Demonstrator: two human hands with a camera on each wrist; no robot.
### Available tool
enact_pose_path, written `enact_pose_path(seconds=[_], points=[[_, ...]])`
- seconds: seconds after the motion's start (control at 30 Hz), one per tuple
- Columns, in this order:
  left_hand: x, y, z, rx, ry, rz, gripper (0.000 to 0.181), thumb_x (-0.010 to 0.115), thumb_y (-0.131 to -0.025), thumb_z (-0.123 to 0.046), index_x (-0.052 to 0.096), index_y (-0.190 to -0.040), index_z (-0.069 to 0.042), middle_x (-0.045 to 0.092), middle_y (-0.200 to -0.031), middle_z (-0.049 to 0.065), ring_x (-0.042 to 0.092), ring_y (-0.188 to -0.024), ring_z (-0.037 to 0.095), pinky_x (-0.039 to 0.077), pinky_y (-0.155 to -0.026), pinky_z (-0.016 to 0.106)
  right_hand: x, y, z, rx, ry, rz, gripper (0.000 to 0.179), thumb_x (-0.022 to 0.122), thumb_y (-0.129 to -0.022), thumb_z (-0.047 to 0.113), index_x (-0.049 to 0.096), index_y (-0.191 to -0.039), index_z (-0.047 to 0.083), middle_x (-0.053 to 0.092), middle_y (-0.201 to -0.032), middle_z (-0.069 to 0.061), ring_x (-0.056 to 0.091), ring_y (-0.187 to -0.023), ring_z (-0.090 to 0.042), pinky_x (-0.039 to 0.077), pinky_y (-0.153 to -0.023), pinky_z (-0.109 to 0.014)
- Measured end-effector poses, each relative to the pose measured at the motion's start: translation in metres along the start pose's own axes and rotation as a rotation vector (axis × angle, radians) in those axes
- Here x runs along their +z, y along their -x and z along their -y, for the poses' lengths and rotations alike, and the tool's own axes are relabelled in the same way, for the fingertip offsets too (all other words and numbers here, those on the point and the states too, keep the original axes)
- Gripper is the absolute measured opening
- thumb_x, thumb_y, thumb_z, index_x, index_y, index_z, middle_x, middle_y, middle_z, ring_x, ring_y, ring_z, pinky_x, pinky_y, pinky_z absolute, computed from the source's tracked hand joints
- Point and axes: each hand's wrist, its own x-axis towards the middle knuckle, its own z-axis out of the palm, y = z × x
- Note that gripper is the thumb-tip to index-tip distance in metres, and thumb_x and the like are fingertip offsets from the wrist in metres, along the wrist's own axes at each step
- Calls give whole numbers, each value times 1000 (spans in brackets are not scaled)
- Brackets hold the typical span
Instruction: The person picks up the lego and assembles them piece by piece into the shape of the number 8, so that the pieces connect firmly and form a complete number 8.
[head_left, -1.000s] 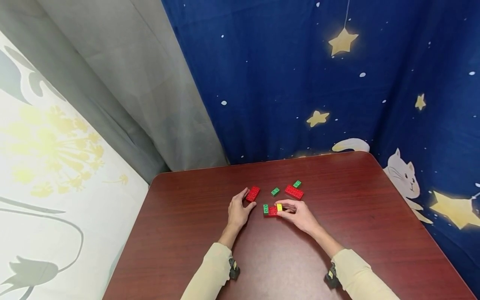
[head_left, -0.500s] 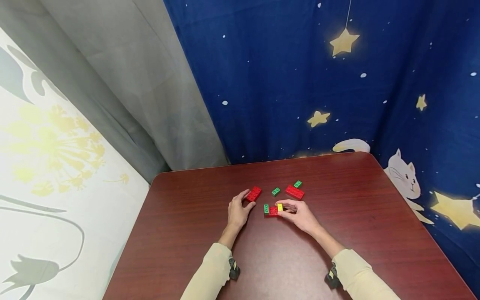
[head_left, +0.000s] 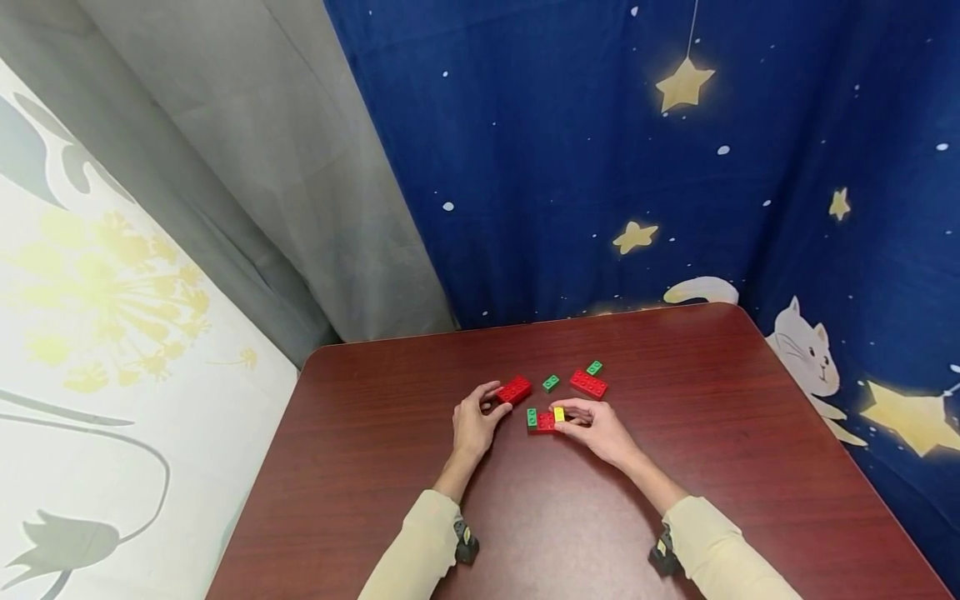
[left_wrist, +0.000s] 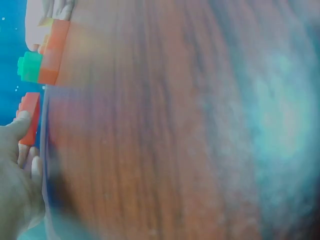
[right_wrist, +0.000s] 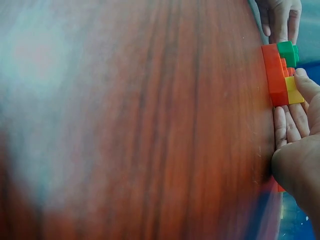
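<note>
My left hand [head_left: 472,427] grips the near-left end of a red brick [head_left: 515,390] between thumb and fingers; the left wrist view shows the thumb on the brick's side. To the right lies another red brick [head_left: 546,422] with a green brick [head_left: 532,417] set across its left end and a yellow brick [head_left: 558,414] across its right end. My right hand [head_left: 602,433] pinches the yellow brick, and its fingers hide the far right end of the red one. In the right wrist view the thumb is on top side of the yellow brick [right_wrist: 294,91].
Behind the hands, a small green brick [head_left: 551,383] lies alone. A third red brick [head_left: 588,384] rests to its right, with another small green brick [head_left: 595,367] against its back edge. Curtains [head_left: 570,208] hang beyond the table's [head_left: 360,467] far edge.
The red brick in my left hand has turned clockwise and shifted slightly right. My right hand and the joined bricks have stayed in place.
</note>
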Motion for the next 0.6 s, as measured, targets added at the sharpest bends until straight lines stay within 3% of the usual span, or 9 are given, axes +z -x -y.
enact_pose_path(seconds=[0.3,0.47,0.6], points=[[0,1,-13,27,150,67,47,86,-91,-13,73,-134,-6,77,-124,6,75,-110,22,60,-93,33,6,-9,-37,-9,-6,-24,36,82,-94,6,74,-128,-1,75,-122,-19,73,-109,-38,60,-90,-32],[2,2,-16,52,206,120,46,84,-92,-11,71,-135,-4,75,-125,9,74,-111,23,59,-95,30,5,-10,-43,-11,-30,-19,37,85,-93,13,76,-128,5,75,-124,-13,74,-109,-31,59,-91,-28],[3,4,-17,104,263,159,45,83,-92,-8,70,-135,1,75,-127,11,74,-111,26,59,-97,35,5,-10,-44,-27,-51,-19,37,85,-92,13,76,-127,3,75,-124,-15,74,-110,-32,59,-90,-27]])
